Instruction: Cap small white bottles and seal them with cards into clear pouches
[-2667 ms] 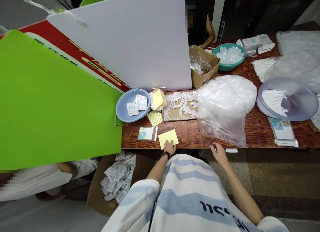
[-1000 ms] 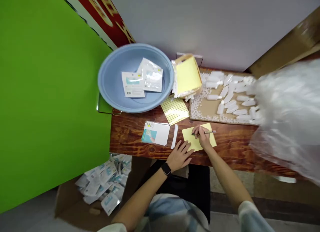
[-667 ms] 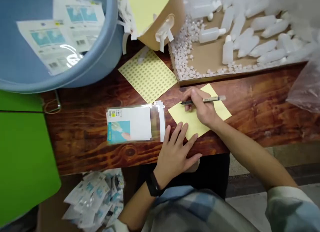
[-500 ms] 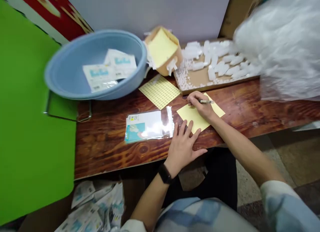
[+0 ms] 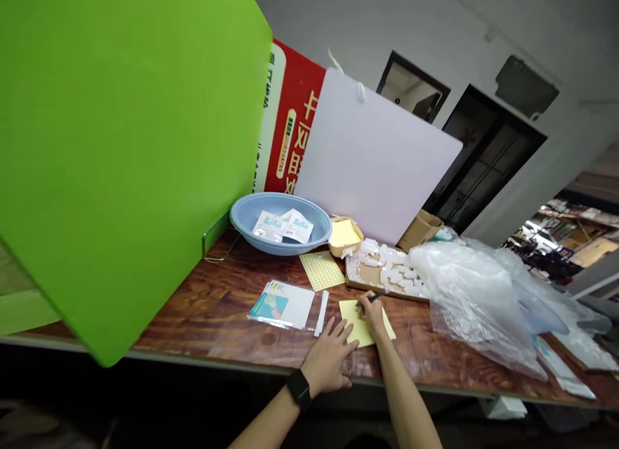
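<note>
Though small, right hand point(image 5: 373, 316) apparently bent around pen point(image 5: 379, 295).

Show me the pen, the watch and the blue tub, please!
Pen point(image 5: 380, 295): head view, on the bit near its back end.
Watch point(image 5: 298, 388): head view, middle of its dark face.
Blue tub point(image 5: 245, 217): head view, bare inside wall, left side.

The right hand point(image 5: 372, 315) holds a pen point(image 5: 378, 295) over yellow paper point(image 5: 362, 331).
</note>
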### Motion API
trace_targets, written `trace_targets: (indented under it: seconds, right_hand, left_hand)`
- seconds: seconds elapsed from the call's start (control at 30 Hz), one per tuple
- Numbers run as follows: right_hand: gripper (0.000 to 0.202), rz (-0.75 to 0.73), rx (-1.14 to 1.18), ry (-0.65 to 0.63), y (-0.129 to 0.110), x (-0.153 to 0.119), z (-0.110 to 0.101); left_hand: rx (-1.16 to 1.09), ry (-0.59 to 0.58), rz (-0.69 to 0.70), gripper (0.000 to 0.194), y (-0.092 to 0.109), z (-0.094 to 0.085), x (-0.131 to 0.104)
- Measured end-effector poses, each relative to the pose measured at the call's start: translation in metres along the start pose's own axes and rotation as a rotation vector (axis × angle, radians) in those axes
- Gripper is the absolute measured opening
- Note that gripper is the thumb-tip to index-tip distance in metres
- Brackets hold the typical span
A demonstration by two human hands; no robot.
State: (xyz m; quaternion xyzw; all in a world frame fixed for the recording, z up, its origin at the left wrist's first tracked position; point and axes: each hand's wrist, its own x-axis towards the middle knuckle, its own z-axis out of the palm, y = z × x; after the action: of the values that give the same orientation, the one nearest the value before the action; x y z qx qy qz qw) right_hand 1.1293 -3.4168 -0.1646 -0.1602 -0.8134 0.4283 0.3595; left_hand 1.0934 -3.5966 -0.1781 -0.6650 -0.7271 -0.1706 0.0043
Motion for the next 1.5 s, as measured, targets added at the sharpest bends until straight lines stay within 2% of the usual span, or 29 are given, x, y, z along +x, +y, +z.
trace_targets:
  seconds: [0.17, 0.3, 0.6, 0.8, 1.0, 1.2, 1.4, 1.5]
  right_hand:
    - [0.038, 0.1, 0.063, -0.034, 0.011, 0.006, -0.01]
    - [0.029, 0.157, 0.091, -0.025, 0.015, 0.005, -0.009]
    - [0.019, 0.137, 0.126, -0.087, 0.008, -0.001, -0.009]
    - [0.017, 0.111, 0.081, -0.018, 0.009, -0.003, -0.01]
    - [0.016, 0.068, 0.072, -0.11, 0.004, -0.006, -0.011]
    - [0.018, 0.078, 0.048, -0.008, 0.01, -0.003, -0.013]
    - [0.016, 0.074, 0.068, -0.079, 0.012, -0.004, -0.011]
    - [0.016, 0.083, 0.07, -0.046, 0.014, -0.003, -0.012]
  left_hand:
    - [0.044, 0.021, -0.005, 0.08, 0.006, -0.005, 0.008]
    - [0.07, 0.021, -0.007, 0.077, 0.008, -0.005, 0.007]
    - [0.11, 0.031, -0.002, 0.075, 0.011, -0.003, 0.004]
    - [0.098, 0.033, -0.004, 0.074, 0.012, -0.005, 0.004]
    - [0.103, 0.052, 0.002, 0.071, 0.012, -0.004, 0.004]
    - [0.103, 0.066, 0.003, 0.072, 0.013, -0.006, 0.003]
    - [0.092, 0.055, 0.004, 0.071, 0.013, -0.006, 0.004]
    - [0.103, 0.057, 0.009, 0.074, 0.012, -0.004, 0.005]
